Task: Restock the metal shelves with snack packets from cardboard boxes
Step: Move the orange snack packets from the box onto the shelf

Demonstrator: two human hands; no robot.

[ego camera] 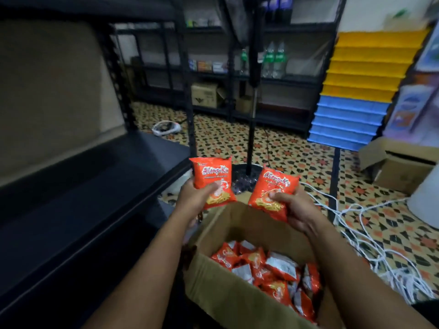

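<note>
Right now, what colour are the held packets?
Orange-red packets, white lettering; head view.

The two held packets (212,181) (273,192) were orange-red with white lettering. The near box (237,302) was brown. The left shelf (95,186) was black. The floor (297,150) bore orange-and-black star tiles. The far right trays (363,86) were yellow above blue.

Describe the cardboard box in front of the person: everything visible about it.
The cardboard box is plain brown corrugated card, open at the top, its far flap standing up. It sits low in front of the person, right of the black metal shelf. Inside lies a loose heap of red-orange snack packets, some showing silver backs. Neither hand touches it; both forearms pass above it.
</note>
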